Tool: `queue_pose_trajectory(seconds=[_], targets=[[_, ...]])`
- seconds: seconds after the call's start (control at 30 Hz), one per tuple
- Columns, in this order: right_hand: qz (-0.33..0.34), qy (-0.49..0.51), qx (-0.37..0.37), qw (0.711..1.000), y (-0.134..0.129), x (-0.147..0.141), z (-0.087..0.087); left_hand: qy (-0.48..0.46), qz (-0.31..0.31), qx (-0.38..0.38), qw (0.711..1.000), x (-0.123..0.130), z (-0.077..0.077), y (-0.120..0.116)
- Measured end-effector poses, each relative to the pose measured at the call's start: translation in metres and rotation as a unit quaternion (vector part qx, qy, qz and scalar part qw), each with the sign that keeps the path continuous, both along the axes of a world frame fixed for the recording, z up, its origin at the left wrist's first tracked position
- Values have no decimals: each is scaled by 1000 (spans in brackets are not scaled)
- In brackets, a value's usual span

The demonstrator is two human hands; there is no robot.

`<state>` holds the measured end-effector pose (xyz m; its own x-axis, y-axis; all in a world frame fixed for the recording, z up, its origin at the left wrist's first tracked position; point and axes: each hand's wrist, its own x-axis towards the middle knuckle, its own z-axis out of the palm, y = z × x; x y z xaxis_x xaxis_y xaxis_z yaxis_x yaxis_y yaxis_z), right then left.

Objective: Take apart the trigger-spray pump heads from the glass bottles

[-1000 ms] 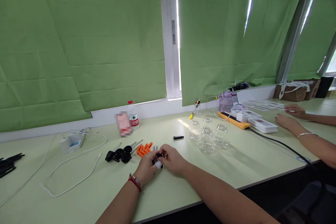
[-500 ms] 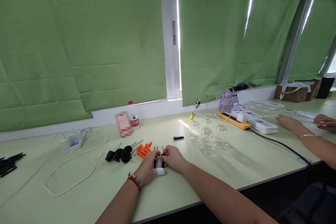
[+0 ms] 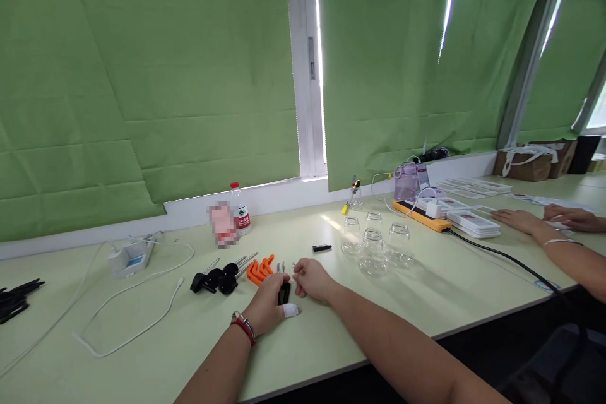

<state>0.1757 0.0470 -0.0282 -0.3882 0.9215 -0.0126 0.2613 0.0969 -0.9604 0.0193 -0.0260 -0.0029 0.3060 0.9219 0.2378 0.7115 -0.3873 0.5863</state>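
Note:
My left hand (image 3: 269, 303), white tape around its thumb, curves round two black pieces (image 3: 284, 293) standing side by side at its fingers. Beyond its fingertips, thin metal rods (image 3: 281, 267) lie partly hidden. Just to the right, my right hand (image 3: 313, 280) has its fingers curled and pinched; whatever they hold, if anything, is hidden. Several orange hooked pieces (image 3: 260, 270) lie beyond my left hand. Left of these are black round-headed parts with metal shafts (image 3: 227, 279). A small black piece (image 3: 322, 248) rests beyond my right hand.
Several clear glass jars (image 3: 373, 259) stand to the right. Behind them are an orange power strip (image 3: 421, 217) and stacked white cards (image 3: 472, 225). Another person's hands (image 3: 518, 221) work at far right. A water bottle (image 3: 243, 218) stands at the back; a white cable (image 3: 137, 287) loops at left.
My right hand has let go of its black piece, which now sits beside the other one at my left hand. The other person's hands have shifted slightly.

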Motion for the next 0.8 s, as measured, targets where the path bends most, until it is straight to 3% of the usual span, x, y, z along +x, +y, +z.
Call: queue_pose_trajectory(seconds=[0.07, 0.13, 0.23, 0.37, 0.57, 0.8], targets=[[-89, -41, 82, 992, 17, 15, 1, 14, 5, -3, 1000, 0, 0, 0], [-170, -96, 174, 965, 35, 32, 1, 24, 6, 0, 1000, 0, 1, 0], [-224, -168, 224, 933, 55, 57, 1, 32, 9, 4, 999, 0, 2, -1], [-173, -243, 280, 913, 65, 71, -3, 36, 8, 3, 999, 0, 2, -1], [-115, -283, 328, 894, 62, 68, -6, 38, 7, 12, 999, -1, 1, 0], [-74, -246, 319, 912, 56, 68, -4, 28, 11, 16, 999, -2, -1, 2]])
